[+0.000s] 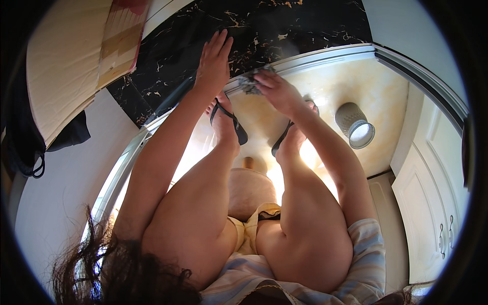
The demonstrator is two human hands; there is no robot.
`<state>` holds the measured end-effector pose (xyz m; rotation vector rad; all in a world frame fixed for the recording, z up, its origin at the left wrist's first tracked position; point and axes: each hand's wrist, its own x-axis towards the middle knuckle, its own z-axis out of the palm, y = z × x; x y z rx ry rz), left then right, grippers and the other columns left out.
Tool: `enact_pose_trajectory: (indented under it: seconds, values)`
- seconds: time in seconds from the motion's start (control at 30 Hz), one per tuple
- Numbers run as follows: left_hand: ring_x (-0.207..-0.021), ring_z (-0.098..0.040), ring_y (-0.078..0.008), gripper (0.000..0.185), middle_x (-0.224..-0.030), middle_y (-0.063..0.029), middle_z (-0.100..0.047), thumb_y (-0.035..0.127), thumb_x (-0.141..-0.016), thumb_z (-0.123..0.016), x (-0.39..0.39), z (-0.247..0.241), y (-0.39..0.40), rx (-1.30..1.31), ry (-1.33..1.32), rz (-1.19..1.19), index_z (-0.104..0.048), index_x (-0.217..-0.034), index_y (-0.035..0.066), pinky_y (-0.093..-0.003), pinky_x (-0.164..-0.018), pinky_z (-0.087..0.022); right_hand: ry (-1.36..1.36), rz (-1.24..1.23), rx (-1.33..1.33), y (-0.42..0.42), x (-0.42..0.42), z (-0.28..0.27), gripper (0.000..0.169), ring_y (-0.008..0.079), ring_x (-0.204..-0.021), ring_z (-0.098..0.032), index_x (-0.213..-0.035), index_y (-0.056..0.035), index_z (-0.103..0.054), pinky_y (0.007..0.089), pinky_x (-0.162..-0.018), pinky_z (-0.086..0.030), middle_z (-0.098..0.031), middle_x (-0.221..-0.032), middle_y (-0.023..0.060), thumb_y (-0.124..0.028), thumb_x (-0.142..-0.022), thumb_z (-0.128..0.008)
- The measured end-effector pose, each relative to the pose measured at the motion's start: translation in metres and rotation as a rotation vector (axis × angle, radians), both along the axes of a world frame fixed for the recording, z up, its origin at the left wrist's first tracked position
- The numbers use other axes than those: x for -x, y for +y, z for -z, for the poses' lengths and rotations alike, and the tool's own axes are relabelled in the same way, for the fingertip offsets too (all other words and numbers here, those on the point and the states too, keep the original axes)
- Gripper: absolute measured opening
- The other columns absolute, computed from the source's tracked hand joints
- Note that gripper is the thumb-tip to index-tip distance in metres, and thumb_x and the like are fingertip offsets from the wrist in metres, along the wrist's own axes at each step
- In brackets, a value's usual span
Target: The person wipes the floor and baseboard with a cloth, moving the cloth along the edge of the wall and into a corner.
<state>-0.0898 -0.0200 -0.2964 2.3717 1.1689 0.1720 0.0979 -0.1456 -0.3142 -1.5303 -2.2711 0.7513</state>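
Note:
A grey, crumpled cloth (pixel 251 81) lies under the fingers of my right hand (pixel 280 91), against the pale metal door track (pixel 324 56) where the light floor meets black marbled tile. My left hand (pixel 214 63) is laid over the black marbled tile (pixel 259 28), palm down, with nothing in it and its fingers slightly spread. Both feet, in black flip-flops (pixel 238 129), are on the light marbled floor (pixel 343 76) close behind the track. A low stool with a round, padded seat (pixel 253 187) is beneath me.
A grey ribbed bin or cup-shaped container (pixel 354 126) is on the floor to the right. White panelled cabinet doors (pixel 423 183) are further right. Flattened cardboard (pixel 65 68) leans at the upper left, with black fabric (pixel 70 133) beside it. A metal door frame (pixel 126 171) runs along the left.

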Motion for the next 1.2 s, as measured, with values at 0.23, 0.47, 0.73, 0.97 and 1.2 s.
enact_pose_trajectory:
  seconds: [0.23,0.47,0.73,0.97,1.2]
  values:
    - [-0.13,-0.027,-0.0282,0.051,-0.14,-0.0102,-0.029,-0.002,-0.077,-0.05,0.009,0.002,-0.006,0.019,0.057,-0.01,-0.04,-0.127,0.003,-0.0436,-0.106,-0.025,-0.1,0.172,0.092,0.0,-0.081,-0.013,0.026,0.0252,-0.115,-0.046,-0.099,-0.0029,-0.061,0.0327,-0.092,-0.045,-0.054,-0.117,0.0063,-0.002,-0.074,-0.058]
    - [-0.131,-0.026,-0.0273,0.05,-0.14,-0.0098,-0.029,-0.002,-0.078,-0.048,-0.005,0.008,-0.009,0.051,0.038,0.028,-0.04,-0.128,0.003,-0.0434,-0.107,-0.024,0.195,0.135,0.149,-0.013,0.018,0.005,0.025,0.0271,-0.116,-0.045,-0.103,-0.0007,-0.06,0.0355,-0.098,-0.039,-0.054,-0.117,0.0081,-0.006,-0.079,-0.055]
    - [-0.13,-0.027,-0.0269,0.052,-0.141,-0.0094,-0.029,-0.005,-0.076,-0.049,-0.002,0.001,-0.007,0.049,0.059,0.018,-0.041,-0.127,0.003,-0.0435,-0.106,-0.025,0.133,0.074,0.095,-0.006,-0.028,0.004,0.031,0.0262,-0.122,-0.04,-0.106,-0.0039,-0.06,0.0333,-0.099,-0.039,-0.051,-0.122,0.0049,-0.001,-0.075,-0.057]
    - [-0.13,-0.027,-0.0273,0.052,-0.141,-0.0091,-0.028,-0.003,-0.077,-0.049,-0.007,-0.001,-0.006,0.061,0.047,0.019,-0.04,-0.128,0.004,-0.0431,-0.107,-0.025,0.084,0.293,0.074,-0.014,-0.1,0.007,0.032,0.0258,-0.121,-0.042,-0.103,-0.0085,-0.061,0.0332,-0.094,-0.043,-0.053,-0.121,0.0039,0.003,-0.074,-0.057]
    - [-0.131,-0.026,-0.0278,0.05,-0.141,-0.0095,-0.028,-0.003,-0.079,-0.047,-0.015,-0.001,-0.014,0.065,0.039,0.06,-0.039,-0.128,0.004,-0.0434,-0.106,-0.025,0.174,0.35,0.087,-0.021,-0.073,-0.021,0.032,0.0303,-0.116,-0.047,-0.105,-0.0027,-0.059,0.0329,-0.094,-0.041,-0.051,-0.123,0.0124,0.005,-0.074,-0.053]
